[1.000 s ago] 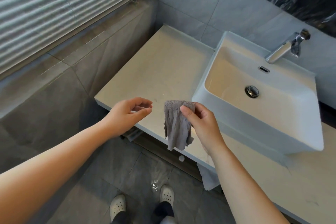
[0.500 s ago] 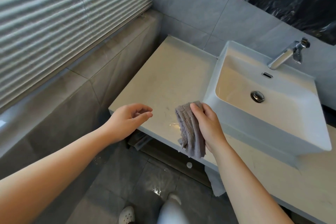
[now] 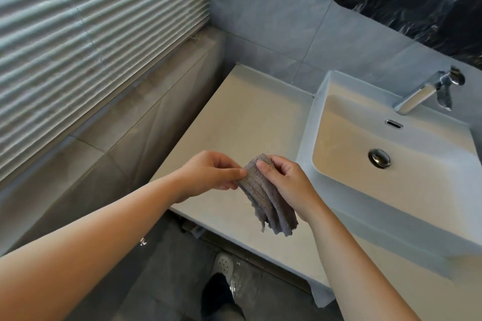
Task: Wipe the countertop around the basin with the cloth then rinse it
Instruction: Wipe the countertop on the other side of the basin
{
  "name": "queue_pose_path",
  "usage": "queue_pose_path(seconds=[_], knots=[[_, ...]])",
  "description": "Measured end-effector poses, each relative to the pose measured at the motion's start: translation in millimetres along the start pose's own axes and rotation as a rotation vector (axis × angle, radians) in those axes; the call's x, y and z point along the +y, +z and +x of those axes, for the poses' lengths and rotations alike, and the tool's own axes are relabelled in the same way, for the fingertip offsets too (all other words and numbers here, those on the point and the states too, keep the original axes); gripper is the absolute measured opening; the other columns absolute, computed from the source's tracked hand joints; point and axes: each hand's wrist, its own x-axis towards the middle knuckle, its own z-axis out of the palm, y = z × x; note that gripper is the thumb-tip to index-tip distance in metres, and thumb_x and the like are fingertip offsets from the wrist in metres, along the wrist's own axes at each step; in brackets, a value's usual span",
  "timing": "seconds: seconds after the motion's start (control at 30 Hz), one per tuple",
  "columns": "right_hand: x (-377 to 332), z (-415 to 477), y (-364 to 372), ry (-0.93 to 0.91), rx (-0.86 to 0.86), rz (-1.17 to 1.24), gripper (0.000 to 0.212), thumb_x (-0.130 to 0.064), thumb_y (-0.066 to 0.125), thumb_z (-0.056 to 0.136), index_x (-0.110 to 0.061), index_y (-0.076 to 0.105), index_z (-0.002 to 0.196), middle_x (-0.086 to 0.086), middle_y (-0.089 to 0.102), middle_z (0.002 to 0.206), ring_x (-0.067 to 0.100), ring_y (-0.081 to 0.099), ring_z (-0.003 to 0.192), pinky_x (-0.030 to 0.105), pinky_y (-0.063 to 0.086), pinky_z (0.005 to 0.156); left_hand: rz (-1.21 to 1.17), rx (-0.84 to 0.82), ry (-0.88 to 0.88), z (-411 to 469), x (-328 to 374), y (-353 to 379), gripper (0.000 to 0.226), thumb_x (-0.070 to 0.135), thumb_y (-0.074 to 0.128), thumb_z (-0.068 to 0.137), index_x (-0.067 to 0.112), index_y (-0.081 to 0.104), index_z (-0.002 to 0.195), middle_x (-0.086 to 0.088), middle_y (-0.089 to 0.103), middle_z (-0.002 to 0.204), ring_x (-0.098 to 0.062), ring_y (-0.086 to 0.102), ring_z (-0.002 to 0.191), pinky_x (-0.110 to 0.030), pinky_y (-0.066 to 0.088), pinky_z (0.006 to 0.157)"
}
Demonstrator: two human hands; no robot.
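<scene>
- Pinching the cloth (image 3: 263, 195) from both sides, the two hands hold it in the air above the front part of the countertop (image 3: 234, 122), just left of the basin (image 3: 310, 122).
- The left hand (image 3: 208, 177) closes thumb and forefinger narrowly on the upper left edge of the cloth; its other fingers are curled under.
- The right hand (image 3: 289, 185) grips the top of the cloth with the thumb in front and the fingers wrapped behind it, so the cloth is bunched and folded, and its lower part hangs free with a loose thread at the bottom.
- The cloth does not touch the countertop, so I judge the wiping is not yet begun here.
- Risk: both holds are only on the upper edge. If one hand lets go while the cloth is being opened or refolded, it could slip and fall past the counter front to the floor (image 3: 167, 281), near the shoe (image 3: 224, 266).
- Risk: a bunched cloth gives little flat contact, so the wipe may leave streaks or miss the narrow strip beside the basin wall.
- The faucet (image 3: 422, 93) is at the far side of the basin; a dripping cloth carried there could wet the counter again.
</scene>
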Motion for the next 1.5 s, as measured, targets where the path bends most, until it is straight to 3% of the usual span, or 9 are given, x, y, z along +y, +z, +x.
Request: queue_pose_path(seconds=[0.13, 0.3, 0.57, 0.77, 0.97, 1.13, 1.27, 1.37, 1.5], knots=[[8, 35, -17, 0.041, 0.045, 0.001, 0.052, -0.05, 0.065, 0.081, -0.039, 0.04, 0.124, -0.007, 0.059, 0.115, 0.013, 0.064, 0.098, 0.021, 0.052, 0.071, -0.056, 0.099, -0.1, 47, 17, -10, 0.022, 0.026, 0.068, 0.084, 0.007, 0.072, 0.093, -0.012, 0.073, 0.088, -0.015, 0.068, 0.078, -0.03, 0.057, 0.08], [23, 61, -22, -0.081, 0.164, -0.041, 0.075, -0.045, 0.079, 0.069, -0.041, 0.028, 0.123, -0.013, 0.045, 0.125, 0.009, 0.059, 0.102, 0.016, 0.054, 0.068, -0.183, 0.204, -0.184, 98, 39, -16, 0.018, 0.021, 0.065, 0.087, 0.004, 0.07, 0.09, -0.012, 0.072, 0.086, -0.014, 0.069, 0.073, -0.027, 0.058, 0.077], [23, 117, -22, -0.275, 0.423, -0.049, 0.05, -0.034, 0.078, 0.075, -0.027, 0.045, 0.112, -0.007, 0.05, 0.112, 0.003, 0.052, 0.101, 0.006, 0.043, 0.077, -0.224, 0.185, -0.202, 149, 77, -28, 0.017, 0.02, 0.065, 0.087, 0.005, 0.07, 0.093, -0.012, 0.073, 0.087, -0.013, 0.068, 0.074, -0.025, 0.057, 0.077], [12, 152, -20, -0.307, 0.581, -0.005, 0.05, -0.029, 0.081, 0.072, -0.022, 0.049, 0.109, -0.003, 0.054, 0.108, 0.01, 0.056, 0.096, 0.013, 0.049, 0.076, -0.152, 0.1, -0.132, 177, 102, -49, 0.018, 0.021, 0.066, 0.086, 0.005, 0.071, 0.095, -0.008, 0.073, 0.087, -0.012, 0.068, 0.077, -0.027, 0.056, 0.082], [-2, 170, -14, -0.327, 0.587, -0.024, 0.035, -0.035, 0.066, 0.08, -0.021, 0.054, 0.109, -0.001, 0.06, 0.104, 0.016, 0.062, 0.09, 0.026, 0.054, 0.074, 0.006, 0.084, -0.017, 195, 113, -82, 0.015, 0.025, 0.066, 0.086, 0.012, 0.072, 0.092, -0.004, 0.073, 0.087, -0.013, 0.068, 0.081, -0.027, 0.056, 0.08], [-6, 177, -10, -0.296, 0.595, -0.083, 0.031, -0.015, 0.07, 0.084, -0.015, 0.063, 0.114, -0.004, 0.063, 0.108, 0.011, 0.06, 0.1, 0.021, 0.051, 0.083, 0.154, 0.096, 0.084, 206, 98, -103, 0.015, 0.03, 0.064, 0.086, 0.018, 0.073, 0.085, -0.002, 0.072, 0.085, -0.018, 0.067, 0.085, -0.031, 0.056, 0.081], [3, 185, -11, -0.174, 0.603, -0.022, 0.031, -0.017, 0.07, 0.083, -0.019, 0.067, 0.114, -0.008, 0.067, 0.11, 0.008, 0.062, 0.103, 0.022, 0.05, 0.087, 0.287, 0.143, 0.155, 216, 70, -115, 0.024, 0.041, 0.057, 0.089, 0.023, 0.072, 0.082, 0.006, 0.07, 0.083, -0.012, 0.063, 0.08, -0.03, 0.054, 0.076], [13, 200, -26, -0.059, 0.652, 0.003, 0.027, -0.019, 0.069, 0.084, -0.019, 0.068, 0.111, -0.006, 0.069, 0.105, 0.005, 0.064, 0.096, 0.019, 0.049, 0.081, 0.384, 0.184, 0.157, 225, 40, -121, 0.019, 0.041, 0.059, 0.088, 0.024, 0.068, 0.089, 0.008, 0.067, 0.085, -0.007, 0.061, 0.077, -0.025, 0.051, 0.068], [30, 230, -57, 0.006, 0.746, -0.065, 0.015, -0.022, 0.064, 0.087, -0.019, 0.069, 0.101, -0.007, 0.07, 0.089, 0.008, 0.065, 0.08, 0.022, 0.049, 0.07, 0.546, 0.084, 0.17, 242, 6, -116, 0.022, 0.037, 0.059, 0.089, 0.023, 0.064, 0.104, 0.013, 0.062, 0.096, -0.006, 0.058, 0.091, -0.02, 0.045, 0.075]])
